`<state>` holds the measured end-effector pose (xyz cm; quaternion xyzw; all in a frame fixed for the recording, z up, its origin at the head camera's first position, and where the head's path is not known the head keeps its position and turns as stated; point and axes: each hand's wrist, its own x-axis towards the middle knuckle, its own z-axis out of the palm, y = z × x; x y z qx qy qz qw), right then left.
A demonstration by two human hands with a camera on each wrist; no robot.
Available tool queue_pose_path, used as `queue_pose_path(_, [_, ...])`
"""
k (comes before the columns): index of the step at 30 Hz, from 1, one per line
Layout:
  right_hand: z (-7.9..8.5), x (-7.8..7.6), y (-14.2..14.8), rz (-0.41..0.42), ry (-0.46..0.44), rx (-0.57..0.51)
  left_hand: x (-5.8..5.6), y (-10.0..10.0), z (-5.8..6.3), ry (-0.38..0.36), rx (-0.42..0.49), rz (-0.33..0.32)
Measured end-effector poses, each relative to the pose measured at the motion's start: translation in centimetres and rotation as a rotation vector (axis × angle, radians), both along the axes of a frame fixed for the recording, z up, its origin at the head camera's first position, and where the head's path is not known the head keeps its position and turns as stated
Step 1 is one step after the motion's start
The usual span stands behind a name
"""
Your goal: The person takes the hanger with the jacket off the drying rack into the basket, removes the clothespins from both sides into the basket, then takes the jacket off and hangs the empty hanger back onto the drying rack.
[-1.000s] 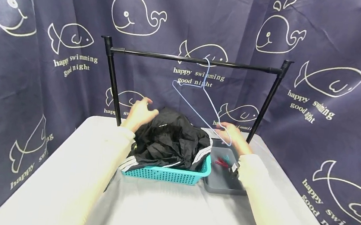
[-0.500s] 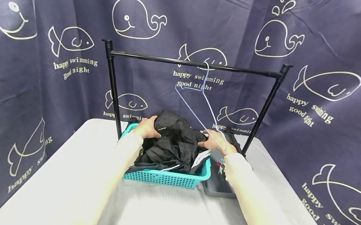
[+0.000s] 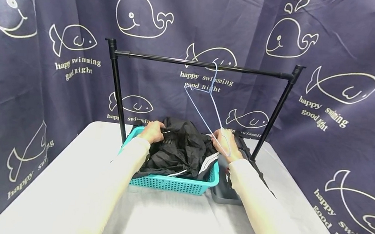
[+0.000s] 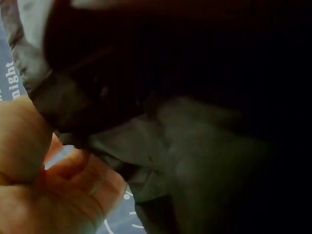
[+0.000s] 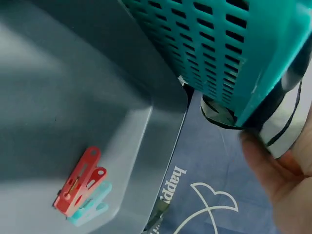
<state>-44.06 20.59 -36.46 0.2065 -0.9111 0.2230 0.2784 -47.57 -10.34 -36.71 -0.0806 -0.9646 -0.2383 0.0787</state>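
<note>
A crumpled black garment with white stripes (image 3: 179,155) fills the turquoise perforated basket (image 3: 172,185). My left hand (image 3: 152,132) grips its far left part; in the left wrist view, dark folds of the cloth (image 4: 146,136) rise beside the thumb and curled fingers. Opposite, my right hand (image 3: 225,143) pinches the garment near its white stripes. The right wrist view has the thumb and fingers at a striped edge (image 5: 287,117) by the basket's rim. A pale blue wire hanger (image 3: 215,106) hangs turned at an angle, its lower end overlapping my right hand in the head view.
A black rack bar (image 3: 166,59) on two posts spans above the basket. Right of the basket stands a grey tray (image 5: 141,141) holding a red clothespin (image 5: 80,180) and a teal one (image 5: 95,204). Patterned navy curtains (image 3: 327,150) surround the white table (image 3: 167,224).
Both hands have come down and inward from above the basket's sides onto the black garment and now grip it. The hanger's lower right end has swung slightly left.
</note>
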Motion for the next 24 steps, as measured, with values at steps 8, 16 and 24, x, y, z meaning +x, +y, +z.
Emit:
queue_pose_path(8, [0.2,-2.3,0.0,-0.084,0.052,-0.344,0.0,-0.1,0.5,0.173,0.128,-0.042])
queue_pose_path(16, [2.2,-0.6,-0.6,0.214,-0.186,-0.807,1.2,-0.8,1.9,0.347,0.263,-0.097])
queue_pose_path(24, [0.9,0.7,-0.2,0.506,-0.490,-0.897,4.1,-2.0,2.8,0.375,0.186,-0.285])
